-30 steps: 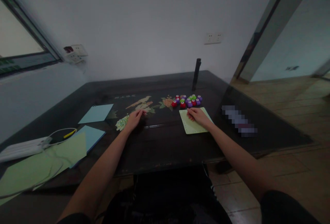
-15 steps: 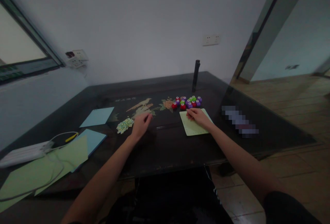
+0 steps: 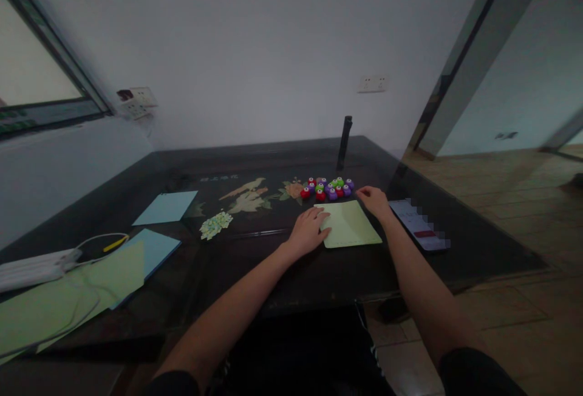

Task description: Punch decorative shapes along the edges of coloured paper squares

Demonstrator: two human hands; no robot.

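A pale green sheet of paper (image 3: 350,226) lies on the dark table in front of me. My left hand (image 3: 310,230) rests open at the sheet's left edge, fingers spread and touching it. Just beyond the upper right corner, my right hand (image 3: 374,201) is closed in a pinch; what its fingertips hold, if anything, is too small to make out. Close to those fingertips sits a cluster of small red, purple and green pieces (image 3: 328,188) with white, eye-like tops. To the left lies a pile of small green-and-white paper bits (image 3: 216,225).
A phone (image 3: 419,226), partly blurred, lies at the right. A black upright object (image 3: 345,143) stands behind the cluster. At the left are a blue sheet (image 3: 166,208), more green paper (image 3: 104,274), a white power strip (image 3: 36,268) with a cable, and a yellow item (image 3: 115,243).
My left hand has moved right from beside the paper bits onto the sheet's left edge and opened. My right hand has shifted right, off the sheet, to beside the coloured pieces.
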